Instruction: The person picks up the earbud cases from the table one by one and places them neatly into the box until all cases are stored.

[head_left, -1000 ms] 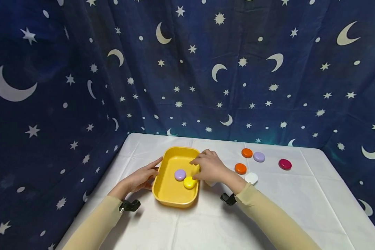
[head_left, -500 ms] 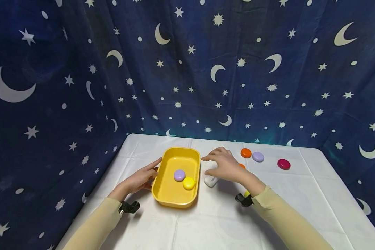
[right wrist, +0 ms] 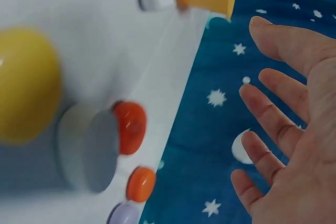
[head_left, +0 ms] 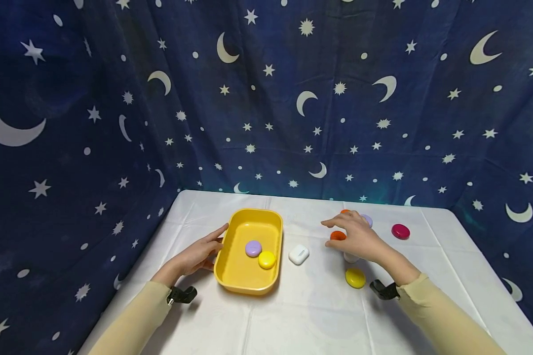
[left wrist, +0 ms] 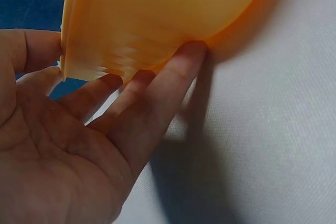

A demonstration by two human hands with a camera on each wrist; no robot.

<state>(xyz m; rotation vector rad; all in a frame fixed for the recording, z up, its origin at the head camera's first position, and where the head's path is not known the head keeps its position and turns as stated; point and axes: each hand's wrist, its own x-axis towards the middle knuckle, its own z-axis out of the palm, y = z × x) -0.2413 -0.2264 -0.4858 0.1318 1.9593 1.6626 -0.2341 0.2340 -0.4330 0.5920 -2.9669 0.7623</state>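
A yellow tray [head_left: 248,288] stands left of centre on the table. A lilac disc [head_left: 253,248] and a yellow disc [head_left: 267,260] lie in it. My left hand [head_left: 197,255] rests against its left side, fingers extended along the outer wall in the left wrist view. My right hand [head_left: 361,237] hovers over the right part of the table, fingers spread and nothing between them. Near its fingertips lies an orange disc [head_left: 338,236]. A white rounded piece [right wrist: 86,148] sits beneath the hand, mostly covered in the head view. A small white rounded case [head_left: 298,254] lies right of the tray.
A yellow disc [head_left: 355,278] lies nearer me, below the right hand. A dark red disc [head_left: 400,231] is at the far right. Beyond the hand, a second orange disc [right wrist: 141,184] and a lilac disc [head_left: 367,220] show partly. A star-patterned curtain [head_left: 284,98] surrounds the table.
My right hand has moved right from over the tray, past the white case, to the loose discs. The case and the yellow disc on the table have come into view. The left hand stays put.
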